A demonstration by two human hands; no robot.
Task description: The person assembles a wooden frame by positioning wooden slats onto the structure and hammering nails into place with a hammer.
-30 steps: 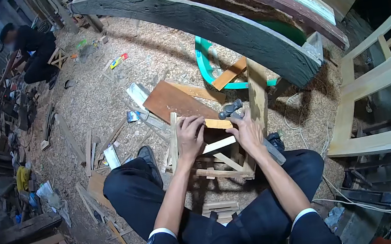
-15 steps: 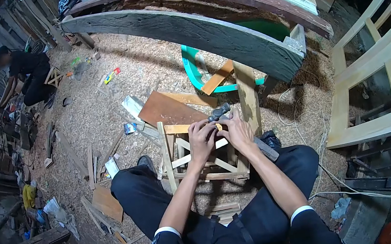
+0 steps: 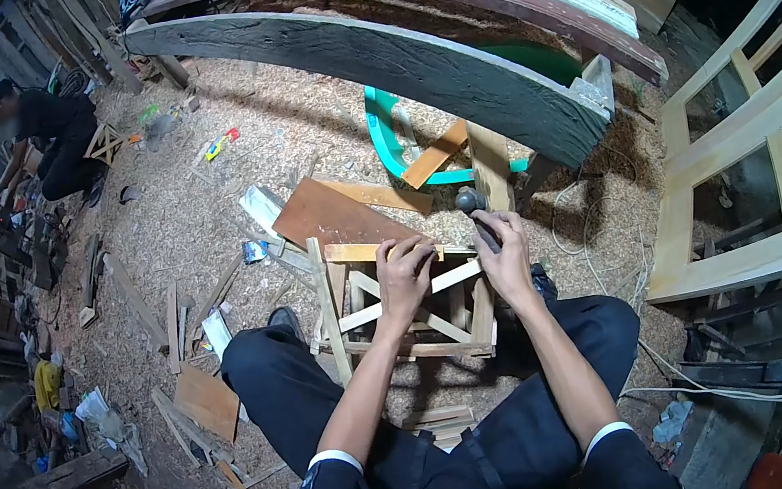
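Observation:
A small wooden frame (image 3: 327, 305) with crossing slats stands between my knees. Along its top lies a light orange wood strip (image 3: 354, 252). My left hand (image 3: 405, 276) has its fingers closed on the strip near its right end. To the right, my right hand (image 3: 504, 253) is wrapped round a hammer (image 3: 469, 199), whose dark round head points away from me beyond the fingers. The hammer's handle is mostly hidden by the hand. Any nail at the left fingertips is too small to make out.
A reddish-brown board (image 3: 334, 216) lies just beyond the frame. A thick grey beam (image 3: 383, 53) crosses ahead, beside a long bench. Pale window-like frames (image 3: 766, 251) stand at the right. A co-worker (image 3: 56, 133) crouches at the far left. Wood scraps lie on the floor.
My hands were together at the strip half a second ago and are now apart. The right hand has moved right with the hammer, whose head has turned away from the strip.

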